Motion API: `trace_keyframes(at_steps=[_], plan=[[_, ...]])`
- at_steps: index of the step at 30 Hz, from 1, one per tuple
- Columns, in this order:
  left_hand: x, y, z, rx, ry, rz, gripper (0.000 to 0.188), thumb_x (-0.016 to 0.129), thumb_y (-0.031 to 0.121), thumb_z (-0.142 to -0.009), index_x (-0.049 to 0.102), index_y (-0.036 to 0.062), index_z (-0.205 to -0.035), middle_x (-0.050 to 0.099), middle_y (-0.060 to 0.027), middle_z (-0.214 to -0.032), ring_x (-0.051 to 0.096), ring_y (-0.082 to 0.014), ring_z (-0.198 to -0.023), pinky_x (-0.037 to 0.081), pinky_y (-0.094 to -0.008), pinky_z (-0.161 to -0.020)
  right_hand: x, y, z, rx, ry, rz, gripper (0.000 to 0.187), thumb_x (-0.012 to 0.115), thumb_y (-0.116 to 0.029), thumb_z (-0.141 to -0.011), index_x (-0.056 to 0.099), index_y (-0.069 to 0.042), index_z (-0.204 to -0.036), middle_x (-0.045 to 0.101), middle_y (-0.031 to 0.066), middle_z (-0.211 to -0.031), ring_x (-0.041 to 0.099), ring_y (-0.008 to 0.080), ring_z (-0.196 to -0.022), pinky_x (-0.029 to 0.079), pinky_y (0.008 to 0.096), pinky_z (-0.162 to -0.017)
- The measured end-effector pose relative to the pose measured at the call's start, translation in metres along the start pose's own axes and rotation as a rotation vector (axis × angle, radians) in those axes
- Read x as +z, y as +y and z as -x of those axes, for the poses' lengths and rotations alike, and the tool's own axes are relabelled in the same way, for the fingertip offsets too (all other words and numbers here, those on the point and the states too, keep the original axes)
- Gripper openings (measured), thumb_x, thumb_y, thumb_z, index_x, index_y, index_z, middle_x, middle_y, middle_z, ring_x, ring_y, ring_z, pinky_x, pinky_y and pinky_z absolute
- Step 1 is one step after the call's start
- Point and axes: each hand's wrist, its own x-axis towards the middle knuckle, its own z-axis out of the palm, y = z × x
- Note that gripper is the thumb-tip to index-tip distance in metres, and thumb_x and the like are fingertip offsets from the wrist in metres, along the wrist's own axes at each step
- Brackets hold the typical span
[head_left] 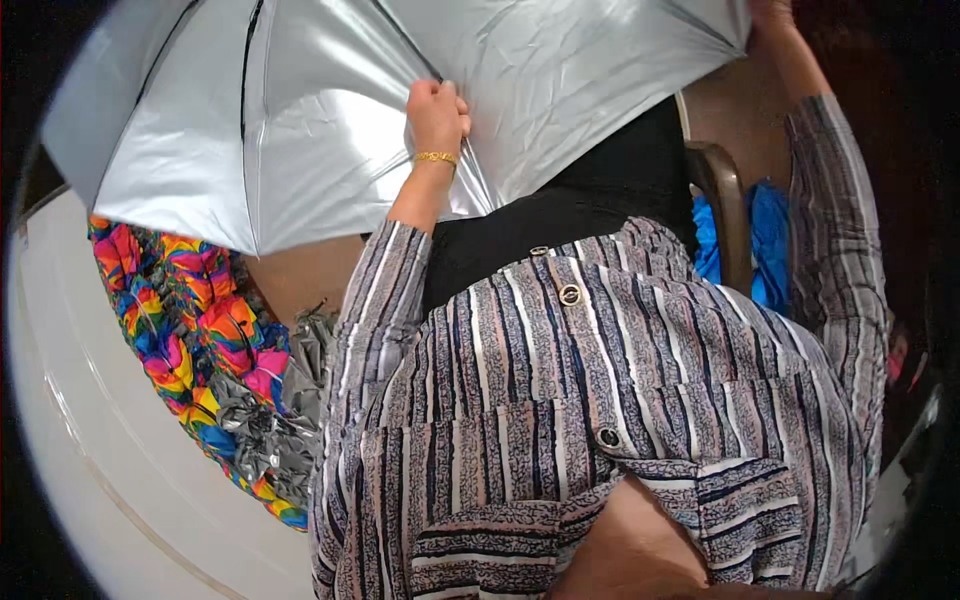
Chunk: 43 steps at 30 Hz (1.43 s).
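A spread umbrella (330, 110) with shiny silver fabric and dark ribs fills the top of the view and lies over my lap. My left hand (437, 118) is closed on it, with the fingers curled round a dark rib and the fabric drawn into creases below the fist. At the upper right, my right hand (772, 14) is beside the umbrella's outer corner. The frame's edge cuts that hand off, so its fingers and its hold are hidden.
To my left lies a pile of folded rainbow-coloured and silver fabric bundles (205, 300), next to a white curved surface (75, 340). On my right are a brown chair arm (733, 215) and bright blue plastic (769, 240).
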Motion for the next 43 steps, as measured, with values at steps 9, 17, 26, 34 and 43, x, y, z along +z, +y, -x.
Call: trace_keyframes(at_steps=[9,17,26,34,43], plan=[[-0.011,-0.017,0.009,-0.063,-0.031,0.212,0.011,0.047,0.01,-0.087,0.049,-0.0003,-0.085,0.048,-0.0049,-0.06,0.039,-0.011,-0.038,0.03,-0.0234,-0.032,0.043,-0.146,0.149,0.932,-0.668,-0.926,0.019,0.065,-0.019,-0.078,0.064,-0.001,-0.083,0.064,0.0066,-0.082,0.061,0.0138,-0.07,0.048,0.0258,-0.063],[-0.009,-0.018,0.014,-0.097,-0.09,0.363,0.01,0.049,0.009,-0.087,0.049,-0.0001,-0.083,0.048,-0.0045,-0.059,0.037,-0.0096,-0.038,0.028,-0.0229,-0.032,0.067,-0.174,0.211,1.595,-0.801,-1.036,0.018,0.063,-0.011,-0.072,0.061,0.0,-0.086,0.064,0.0108,-0.078,0.064,0.0188,-0.07,0.052,0.0296,-0.062],[-0.009,-0.022,0.016,-0.087,-0.105,0.367,0.01,0.05,0.01,-0.088,0.049,0.0008,-0.084,0.048,-0.0048,-0.058,0.036,-0.0101,-0.037,0.028,-0.024,-0.032,0.07,-0.18,0.215,1.569,-0.826,-0.844,0.019,0.063,-0.009,-0.071,0.061,0.002,-0.086,0.064,0.0116,-0.077,0.064,0.0196,-0.067,0.052,0.0298,-0.061],[-0.012,-0.026,0.016,-0.1,-0.102,0.384,0.011,0.049,0.012,-0.089,0.048,0.0019,-0.084,0.047,-0.0045,-0.058,0.035,-0.0104,-0.037,0.028,-0.0247,-0.032,0.07,-0.181,0.217,1.573,-0.841,-0.922,0.017,0.063,-0.009,-0.07,0.061,0.003,-0.082,0.064,0.0113,-0.075,0.064,0.019,-0.066,0.051,0.0293,-0.059],[-0.016,-0.03,0.011,-0.143,-0.135,0.438,0.013,0.049,0.015,-0.09,0.048,0.0018,-0.088,0.048,-0.005,-0.06,0.035,-0.0103,-0.038,0.028,-0.0246,-0.033,0.067,-0.18,0.213,1.51,-0.92,-0.903,0.021,0.062,-0.01,-0.071,0.061,0.005,-0.085,0.064,0.012,-0.077,0.064,0.0204,-0.067,0.051,0.0308,-0.062]])
